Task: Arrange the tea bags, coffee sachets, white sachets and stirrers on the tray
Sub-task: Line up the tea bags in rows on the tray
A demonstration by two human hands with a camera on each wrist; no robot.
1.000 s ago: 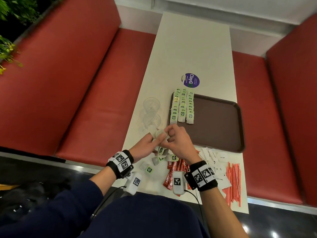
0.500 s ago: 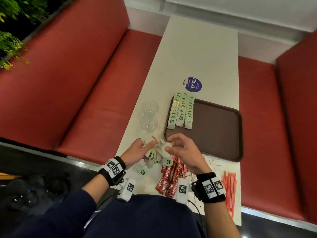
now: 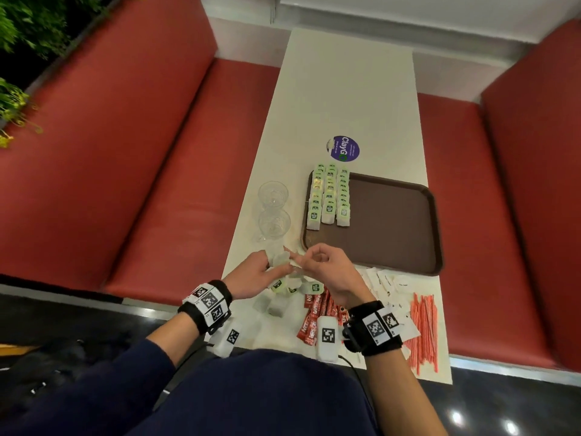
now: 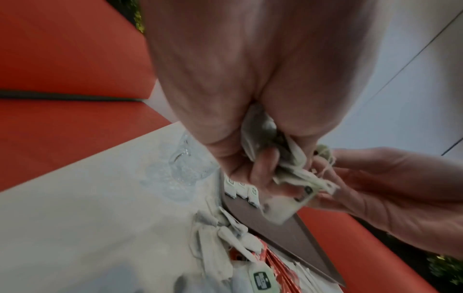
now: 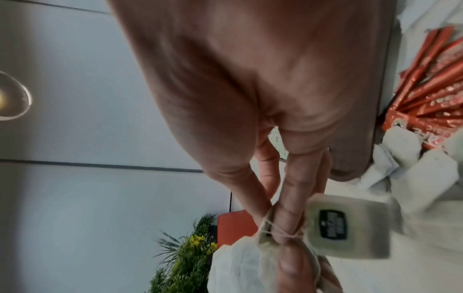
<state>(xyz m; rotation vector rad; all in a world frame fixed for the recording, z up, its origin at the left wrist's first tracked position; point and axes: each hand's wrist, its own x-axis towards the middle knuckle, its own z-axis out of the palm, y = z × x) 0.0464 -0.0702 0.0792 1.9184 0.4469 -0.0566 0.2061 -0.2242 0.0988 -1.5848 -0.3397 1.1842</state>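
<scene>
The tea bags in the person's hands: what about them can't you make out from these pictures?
- Count: the left hand grips a crumpled bunch of tea bags; its fingers cover most of it in the left wrist view, and in the head view it is too small.
- Tag print: blurred in the right wrist view on the tag beside the right hand.
- Strings: I cannot tell whether they are tangled or only wound round the fingers.
</scene>
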